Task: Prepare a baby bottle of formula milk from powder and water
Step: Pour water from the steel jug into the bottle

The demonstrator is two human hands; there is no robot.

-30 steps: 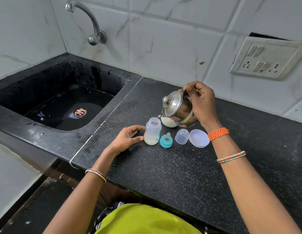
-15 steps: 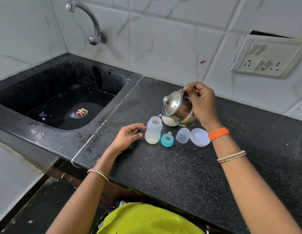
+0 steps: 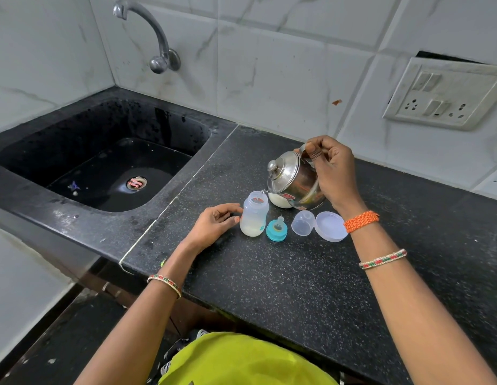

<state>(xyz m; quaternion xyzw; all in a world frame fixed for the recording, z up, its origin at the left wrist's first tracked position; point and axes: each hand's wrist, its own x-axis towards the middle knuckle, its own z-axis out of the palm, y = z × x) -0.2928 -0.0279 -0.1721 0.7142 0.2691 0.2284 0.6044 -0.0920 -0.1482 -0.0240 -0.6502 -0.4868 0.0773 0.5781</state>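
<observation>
Nearest the camera, yellow-green cloth (image 3: pixel 241 359) at the bottom edge, below the counter's near edge. Black speckled counter (image 3: pixel 297 287) running from the sink on the left to the right edge of the view, both forearms reaching in over its near edge.

Left hand (image 3: pixel 214 223) lying on the counter a little in from the near edge, fingers loosely curled and parted, clasping nothing; fingertips touching or just short of the side of the baby bottle (image 3: pixel 254 213), hard to say which from this angle. Bottle upright and uncapped, a shallow layer of whitish liquid at its bottom.

Just right of the bottle, a teal ring with teat (image 3: pixel 276 230) standing on the counter, then a clear dome cap (image 3: pixel 302 223) on its side, then a round translucent lid (image 3: pixel 330 226) lying flat, the three in a row parallel to the near edge.

Behind that row, a steel kettle (image 3: pixel 293 180) tilted toward the left, lid on, its spout at the bottle's open mouth. Right hand (image 3: pixel 333 173) clenched around the kettle's handle, orange thread band at the wrist. A white rounded container (image 3: pixel 280 200) partly hidden under the kettle.

Farther left, the black sink (image 3: pixel 102 162) set into the counter, a tap (image 3: pixel 155 43) on the tiled wall above it. On the far right of the wall, a switch and socket plate (image 3: pixel 447 95).
</observation>
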